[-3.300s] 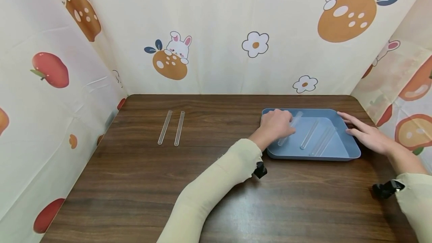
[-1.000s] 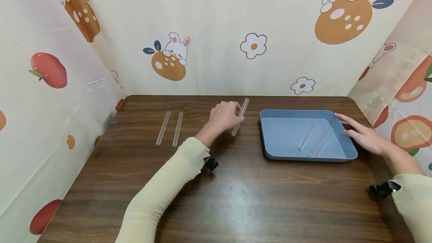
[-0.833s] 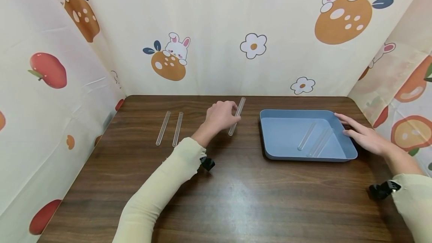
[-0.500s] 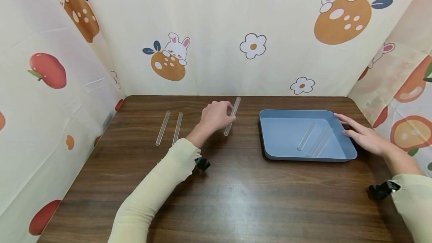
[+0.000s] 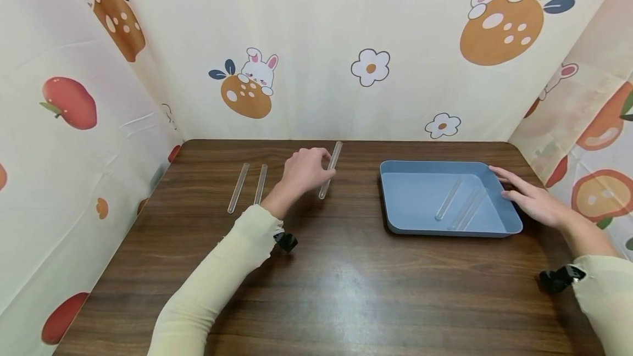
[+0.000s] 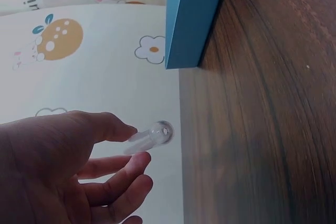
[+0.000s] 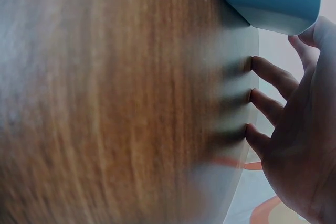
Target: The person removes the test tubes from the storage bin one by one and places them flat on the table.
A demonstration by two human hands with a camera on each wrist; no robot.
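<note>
- Pinching a clear tube, the left hand has its grip closed on it, in the head view.
- That tube slants, its far end farther right, between two loose tubes and the blue tray.
- The loose pair lies on the brown wood-grain counter, side by side, left of the left hand.
- Inside the tray, toward its right side, lie three more tubes: one on its own, two close together.
- The right hand touches the tray's right edge, its grip relaxed and holding nothing.
- Behind the counter hangs a pale cloth printed with rabbits, fruit and flowers.
- From the left wrist, the clear tube sits between thumb and fingertips, its rounded end toward the camera; the tray's wall rises nearby.
- From the right wrist, the right hand's fingers are spread, three tips at the counter's surface, with the tray's corner just beside them.
</note>
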